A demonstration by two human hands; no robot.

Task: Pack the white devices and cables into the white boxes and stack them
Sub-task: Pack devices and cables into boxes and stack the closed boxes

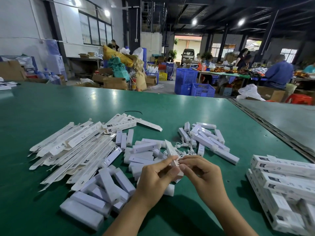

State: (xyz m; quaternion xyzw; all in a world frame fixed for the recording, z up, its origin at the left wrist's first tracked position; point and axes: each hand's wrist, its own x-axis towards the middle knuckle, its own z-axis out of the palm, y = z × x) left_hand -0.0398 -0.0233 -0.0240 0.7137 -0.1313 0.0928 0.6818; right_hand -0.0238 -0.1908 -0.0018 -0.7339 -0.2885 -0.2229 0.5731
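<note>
Both hands meet at the near end of one long white box [171, 150], which points away from me over the table. My left hand [156, 178] grips that end from the left, and my right hand [202, 172] pinches its flap from the right. Flat unfolded white boxes [73, 147] lie in a heap at the left. White devices [105, 189] are piled in front of my left arm, with more devices [208, 140] farther right. White cables [183, 149] lie tangled just beyond my fingers. Packed boxes [286, 181] are stacked at the right edge.
The green table [51, 103] stretches far ahead; a metal seam [272, 126] joins it to a second table on the right. A black tie [133, 111] lies beyond the boxes. People work at distant tables among blue crates [194, 84] and cartons.
</note>
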